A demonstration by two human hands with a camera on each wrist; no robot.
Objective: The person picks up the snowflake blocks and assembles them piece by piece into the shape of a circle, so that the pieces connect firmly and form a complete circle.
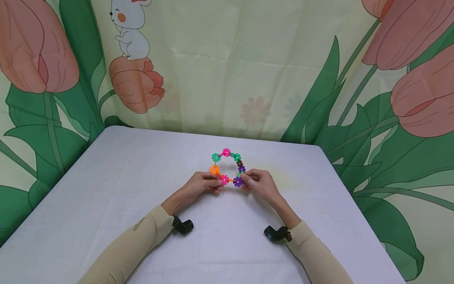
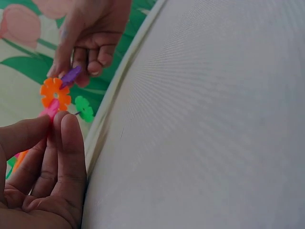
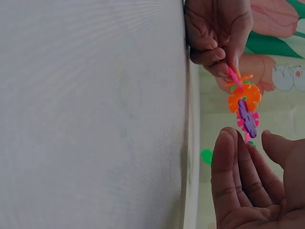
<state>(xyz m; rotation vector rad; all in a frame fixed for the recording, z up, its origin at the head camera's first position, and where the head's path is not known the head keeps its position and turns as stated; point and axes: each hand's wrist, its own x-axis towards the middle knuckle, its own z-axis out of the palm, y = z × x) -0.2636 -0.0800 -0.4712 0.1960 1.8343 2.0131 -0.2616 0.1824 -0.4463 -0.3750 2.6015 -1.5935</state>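
Note:
A ring of colourful flower-shaped plastic discs (image 1: 226, 152) is held up between both hands in the head view. Its near side has a pink disc (image 1: 225, 180) and a purple disc (image 1: 238, 181), with an orange disc edge-on between them. The left hand (image 1: 202, 183) pinches the pink disc between thumb and fingers. On the other side, the right hand (image 1: 260, 183) is at the purple disc, its thumb overlapping a green piece. In the right wrist view that hand's thumb and fingertips stand apart, just below the purple disc (image 3: 247, 119).
A white cloth covers the table (image 1: 220, 244) beneath the hands. Behind its far edge hangs a curtain (image 1: 227, 79) printed with tulips and a rabbit. Black wrist cameras (image 1: 183, 225) are strapped at both sleeve cuffs.

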